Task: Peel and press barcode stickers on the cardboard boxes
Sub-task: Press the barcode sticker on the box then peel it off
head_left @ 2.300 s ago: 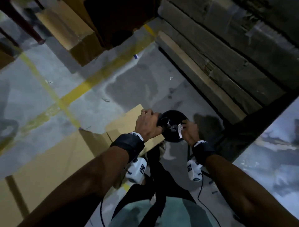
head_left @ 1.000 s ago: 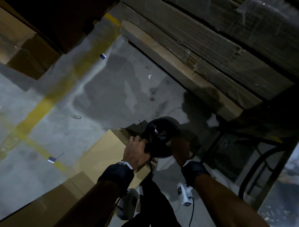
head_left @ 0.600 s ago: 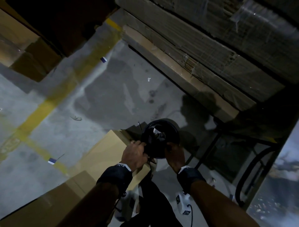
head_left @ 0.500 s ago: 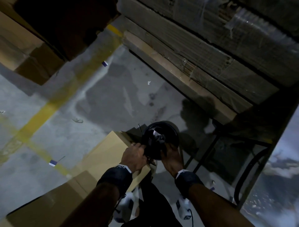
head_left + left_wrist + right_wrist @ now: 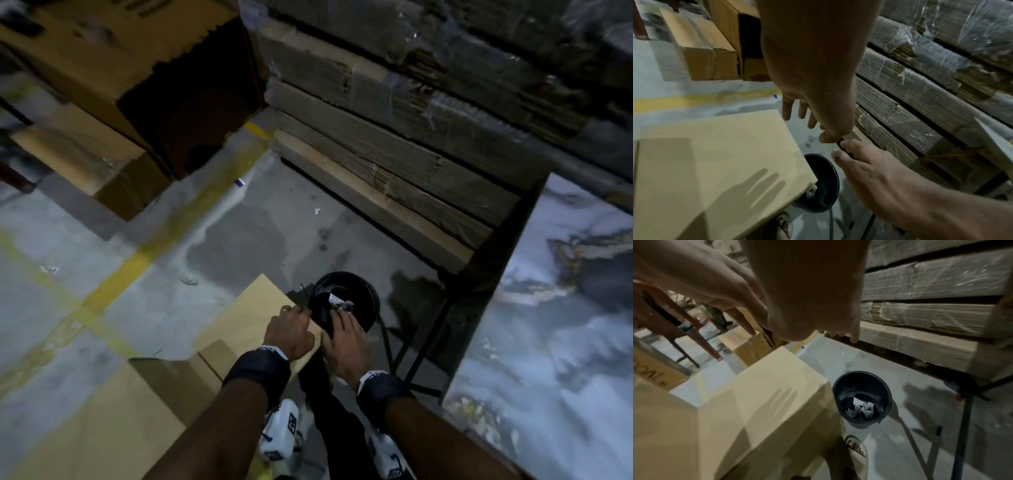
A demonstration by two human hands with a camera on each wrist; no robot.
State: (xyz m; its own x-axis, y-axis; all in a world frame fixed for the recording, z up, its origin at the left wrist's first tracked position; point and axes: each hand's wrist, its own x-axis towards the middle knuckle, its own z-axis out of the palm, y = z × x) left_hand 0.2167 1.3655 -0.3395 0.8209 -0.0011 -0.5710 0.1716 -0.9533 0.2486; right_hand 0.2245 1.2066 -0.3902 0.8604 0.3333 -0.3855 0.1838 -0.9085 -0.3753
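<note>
A tan cardboard box (image 5: 253,318) stands in front of me, seen too in the left wrist view (image 5: 719,162) and the right wrist view (image 5: 760,395). My left hand (image 5: 291,329) hovers over the box's far right corner. My right hand (image 5: 342,339) is beside it, above a black bin (image 5: 342,301). In the left wrist view the left thumb and forefinger (image 5: 828,138) meet the right hand's fingertips (image 5: 846,146) on a thin dark sticker strip (image 5: 840,143), and both hands pinch it. The left hand's other fingers hang straight. The strip's face is hidden.
White paper scraps (image 5: 861,405) lie in the bin (image 5: 861,399). Wrapped stacks of flat cardboard (image 5: 411,154) rise at the right, with more boxes (image 5: 102,85) at the far left. A marbled table top (image 5: 548,325) on black legs is at the right. Yellow lines (image 5: 137,263) cross the grey floor.
Both hands drew back from over the bin toward the box corner and came together. The white slip in the right hand 2.3 s ago no longer shows. The view tilted up.
</note>
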